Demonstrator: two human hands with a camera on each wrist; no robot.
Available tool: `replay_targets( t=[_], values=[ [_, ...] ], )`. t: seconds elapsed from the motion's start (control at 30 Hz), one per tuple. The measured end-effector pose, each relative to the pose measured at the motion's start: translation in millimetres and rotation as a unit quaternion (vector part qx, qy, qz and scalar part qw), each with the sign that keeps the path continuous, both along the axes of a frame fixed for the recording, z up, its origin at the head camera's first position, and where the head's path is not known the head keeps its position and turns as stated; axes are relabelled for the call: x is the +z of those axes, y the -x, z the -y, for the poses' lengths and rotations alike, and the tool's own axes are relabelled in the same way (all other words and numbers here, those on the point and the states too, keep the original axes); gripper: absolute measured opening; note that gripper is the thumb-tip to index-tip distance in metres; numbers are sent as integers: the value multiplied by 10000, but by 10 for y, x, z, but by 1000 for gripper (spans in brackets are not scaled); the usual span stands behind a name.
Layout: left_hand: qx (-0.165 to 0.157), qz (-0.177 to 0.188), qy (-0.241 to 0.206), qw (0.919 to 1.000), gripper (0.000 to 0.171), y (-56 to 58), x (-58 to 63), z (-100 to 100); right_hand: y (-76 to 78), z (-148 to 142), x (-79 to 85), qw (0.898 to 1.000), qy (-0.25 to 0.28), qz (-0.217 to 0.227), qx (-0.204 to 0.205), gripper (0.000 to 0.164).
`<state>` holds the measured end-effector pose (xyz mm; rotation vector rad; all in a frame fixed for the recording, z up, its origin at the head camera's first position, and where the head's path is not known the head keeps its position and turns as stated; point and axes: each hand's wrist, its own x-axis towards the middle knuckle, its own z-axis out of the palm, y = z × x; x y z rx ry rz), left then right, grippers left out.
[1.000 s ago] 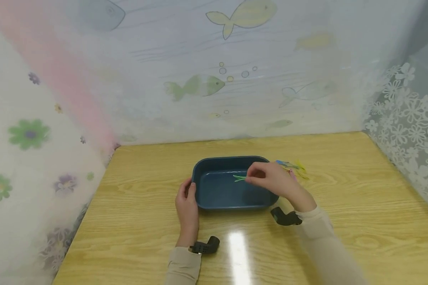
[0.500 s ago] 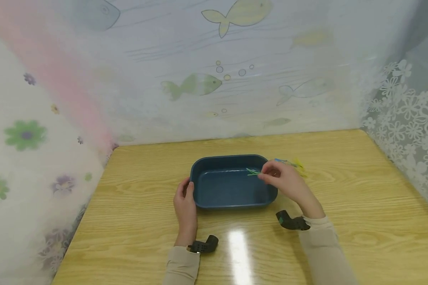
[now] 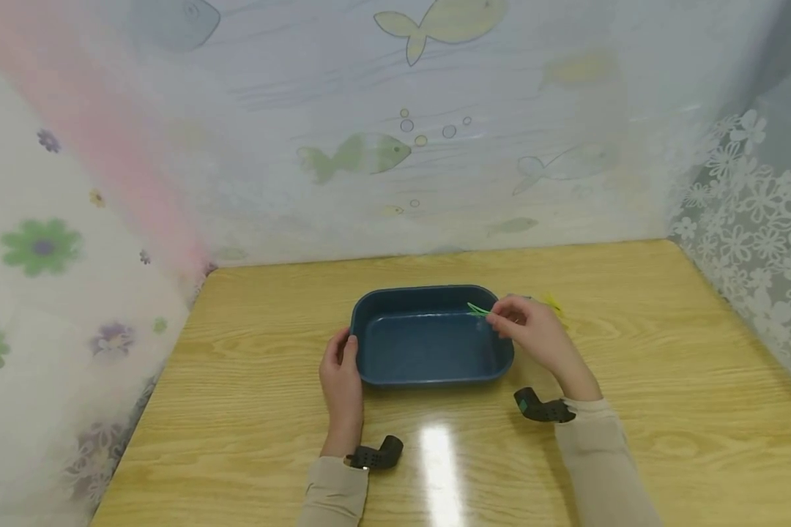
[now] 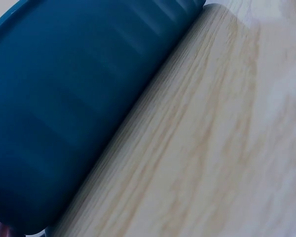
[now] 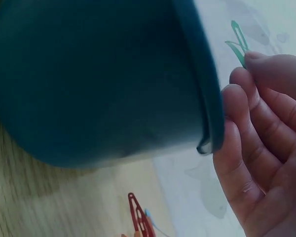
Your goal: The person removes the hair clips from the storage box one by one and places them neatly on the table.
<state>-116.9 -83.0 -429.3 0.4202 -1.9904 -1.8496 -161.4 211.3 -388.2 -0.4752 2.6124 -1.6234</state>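
Observation:
A dark blue oblong tub [image 3: 422,301] sits on the wooden table. At its left end my left hand [image 3: 341,377] grips the wall, thumb up by the rim. In the left wrist view the tub's outer side [image 4: 79,98] fills the upper left and most of that hand is hidden. My right hand [image 3: 546,338] is over the right end of the tub, pinching a green snap hair clip [image 3: 479,310] between thumb and forefinger. The right wrist view shows this clip [image 5: 240,42] with its two parts spread; the other fingers are right at the tub's rim.
Behind my right hand lie more hair clips, a yellow one [image 3: 554,301] among them, partly hidden. A red clip [image 5: 139,215] shows below the tub in the right wrist view. A fish-patterned curtain [image 3: 448,183] hangs along the table's far edge.
My right hand has moved right and slightly away from me with the green hair clip, from over the tub's middle to its right rim. The left hand keeps its hold.

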Motion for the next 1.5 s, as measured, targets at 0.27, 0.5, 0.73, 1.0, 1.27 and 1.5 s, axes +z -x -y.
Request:
replay_targets(
  t=[0.27, 0.5, 0.73, 1.0, 1.27, 1.5],
  values=[
    [7, -33, 2, 10000, 32, 23, 14, -26, 24, -138, 7, 9994, -45, -66, -332, 32],
    [46, -4, 112, 9999, 29, 46, 27, -43, 42, -341, 19, 9956, -330, -256, -841, 36],
    [113, -11, 203, 9997, 32, 29, 38, -19, 56, -543, -7, 9908, -665, -274, -1146, 37],
    [29, 11, 159, 9999, 31, 4, 56, 23, 52, -669, -69, 9884, -819, 94, -1276, 38],
    [1, -9, 249, 9997, 33, 6, 31, 25, 64, -731, -319, 9860, -755, 470, -1410, 37],
    [-18, 17, 154, 9999, 33, -3, 14, -5, 42, -847, -406, 9844, -705, 679, -1460, 40]
  ],
)
